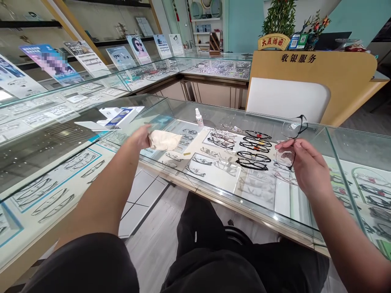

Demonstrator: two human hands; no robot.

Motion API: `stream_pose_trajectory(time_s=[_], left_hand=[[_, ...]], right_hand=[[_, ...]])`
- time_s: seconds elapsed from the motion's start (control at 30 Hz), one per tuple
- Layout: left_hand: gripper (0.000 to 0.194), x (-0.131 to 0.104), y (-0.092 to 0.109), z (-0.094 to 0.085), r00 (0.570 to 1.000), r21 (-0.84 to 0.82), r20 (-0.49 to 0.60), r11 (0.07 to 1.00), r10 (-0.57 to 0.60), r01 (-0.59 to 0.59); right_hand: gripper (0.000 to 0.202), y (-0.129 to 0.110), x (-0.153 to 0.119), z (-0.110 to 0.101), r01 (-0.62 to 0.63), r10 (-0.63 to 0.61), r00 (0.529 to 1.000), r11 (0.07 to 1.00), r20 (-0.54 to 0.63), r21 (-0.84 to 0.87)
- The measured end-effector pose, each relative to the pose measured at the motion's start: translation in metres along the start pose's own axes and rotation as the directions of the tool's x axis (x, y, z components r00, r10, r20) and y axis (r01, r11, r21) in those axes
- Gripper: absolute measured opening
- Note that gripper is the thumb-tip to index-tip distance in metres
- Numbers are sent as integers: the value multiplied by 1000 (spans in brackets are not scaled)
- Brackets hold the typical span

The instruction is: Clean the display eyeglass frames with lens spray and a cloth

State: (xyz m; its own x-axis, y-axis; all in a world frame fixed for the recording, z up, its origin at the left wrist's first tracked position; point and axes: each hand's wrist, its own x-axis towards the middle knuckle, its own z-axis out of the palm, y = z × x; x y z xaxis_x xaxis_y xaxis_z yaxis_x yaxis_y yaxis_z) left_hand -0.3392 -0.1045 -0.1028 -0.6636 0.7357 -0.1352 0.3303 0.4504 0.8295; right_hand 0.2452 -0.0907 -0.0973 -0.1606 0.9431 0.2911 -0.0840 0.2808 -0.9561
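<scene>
Counter: big glass-topped thing point(195, 189) running across in front of the person, frames all over the place
Chair: white back point(284, 97) on the far side
Box: white and blue, opened out point(120, 116), just past the left hand
Left hand: point(142, 138) right at the near end of the cloth, can't tell if the fingers are pinched on it or just touching
Cloth: pale one point(165, 140) over the glass, long axis pointing from the left hand towards the right, so the left is way nearer
Right hand: point(310, 162) thumb and fingers clamped on the glasses
Glasses: point(295, 127) held up above the counter, lenses just beyond the right fingertips, well apart from the cloth
Bottle: little white spray point(199, 118) standing between the hands, further back
</scene>
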Motion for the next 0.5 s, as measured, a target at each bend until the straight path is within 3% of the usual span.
stream_pose_trajectory(time_s=[0.1,0.2,0.33,0.43,0.5], left_hand=[[27,-7,-5,-9,965,-91,108,964,-241,250],[15,-13,-5,-19,937,-136,175,936,-301,326],[15,-23,14,-35,954,-216,177,936,-241,276],[17,-42,47,-37,973,-272,168,941,-159,201],[18,-61,75,-29,989,-284,130,953,-65,100]], right_hand=[[25,0,0,0,-1,1,1000,1000,1,14],[25,0,0,0,-11,11,1000,1000,1,24],[23,1,1,-1,-12,12,1000,999,-4,30],[24,1,0,1,-4,4,1000,1000,13,25],[26,0,0,5,5,-5,999,1000,38,-9]])
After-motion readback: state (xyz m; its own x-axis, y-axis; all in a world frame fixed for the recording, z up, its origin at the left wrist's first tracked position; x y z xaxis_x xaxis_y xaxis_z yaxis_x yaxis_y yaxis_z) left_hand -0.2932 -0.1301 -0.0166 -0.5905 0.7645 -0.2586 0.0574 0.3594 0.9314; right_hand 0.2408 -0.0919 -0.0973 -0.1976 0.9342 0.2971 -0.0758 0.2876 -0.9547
